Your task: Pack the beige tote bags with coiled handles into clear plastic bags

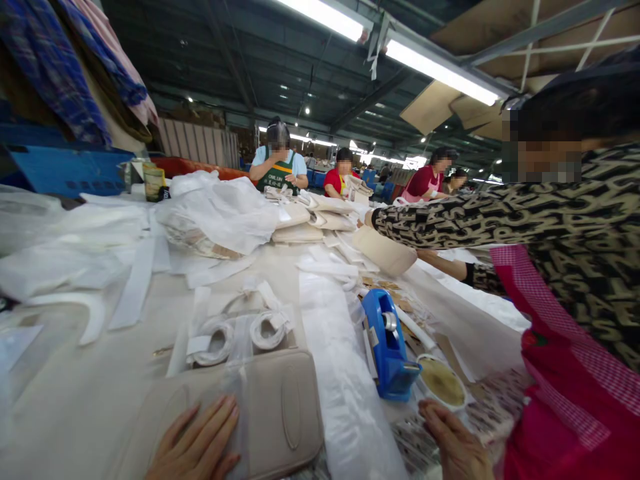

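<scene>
My left hand (200,437) lies flat with fingers stretched on a beige bag (270,407), which has rounded corners and a thin loop handle on its face. A translucent strip (240,373) runs over the bag beside my fingers. My right hand (455,440) is raised at the lower right, its fingers bent and pressed together; whether anything is between them is hidden. Just beyond it are a round dish (442,381) with a yellowish surface and a blue tape dispenser (390,347). Behind the bag stand two rolls of white strip (215,341).
A long white plastic sheet (330,347) lies right of the bag. Plastic-wrapped bundles (220,210) and beige pieces are heaped at the back. Close on my right, a co-worker in a patterned sleeve (450,213) reaches across, holding a beige piece (385,252). Several people work farther off.
</scene>
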A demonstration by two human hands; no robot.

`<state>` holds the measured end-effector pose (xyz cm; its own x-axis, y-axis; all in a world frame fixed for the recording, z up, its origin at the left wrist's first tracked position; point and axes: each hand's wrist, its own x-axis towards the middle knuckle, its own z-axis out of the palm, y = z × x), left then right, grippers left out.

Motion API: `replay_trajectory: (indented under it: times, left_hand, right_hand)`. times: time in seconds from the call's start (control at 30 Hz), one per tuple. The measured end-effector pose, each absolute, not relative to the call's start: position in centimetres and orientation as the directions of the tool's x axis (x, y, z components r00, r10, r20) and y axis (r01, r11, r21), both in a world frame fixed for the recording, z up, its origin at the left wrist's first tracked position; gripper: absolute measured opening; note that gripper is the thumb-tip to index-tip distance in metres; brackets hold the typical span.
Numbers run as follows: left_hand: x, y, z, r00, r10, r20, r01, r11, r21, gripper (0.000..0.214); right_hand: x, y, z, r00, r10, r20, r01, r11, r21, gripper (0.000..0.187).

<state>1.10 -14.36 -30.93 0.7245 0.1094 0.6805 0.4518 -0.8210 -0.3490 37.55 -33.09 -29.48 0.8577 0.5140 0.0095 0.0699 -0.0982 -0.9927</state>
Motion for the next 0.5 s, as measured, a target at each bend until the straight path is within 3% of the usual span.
replay_trajectory:
  times: [0.1,0.17,0.27,0.4,0.5]
  left_hand:
    - [1.1,-14.2,-31.2,0.724,0.1,0.682,0.453,-0.815,-0.362,0.031]
    - [1.2,-14.5,-30.9,0.744,0.139,0.654,0.466,-0.809,-0.358,0.03]
    - [1.2,-14.8,-30.2,0.763,0.133,0.633,0.445,-0.817,-0.365,0.03]
    - [1.2,-14.9,-29.8,0.74,0.131,0.66,0.45,-0.826,-0.341,0.029]
    - [1.3,-15.7,-29.6,0.737,0.21,0.642,0.488,-0.822,-0.293,0.029]
  right_hand:
    - [36.7,-32.6,-30.7,0.821,0.553,-0.144,-0.072,-0.15,-0.986,0.041]
    - [36.8,-31.8,-30.8,0.824,0.553,-0.128,-0.038,-0.17,-0.985,0.042]
    - [37.7,-31.3,-30.8,0.84,0.542,0.012,0.186,-0.268,-0.945,0.045]
    - [38.5,-33.0,-30.9,0.784,0.592,0.189,0.499,-0.418,-0.759,0.041]
    - [38.6,-34.5,-30.0,0.601,0.73,0.326,0.729,-0.333,-0.598,0.034]
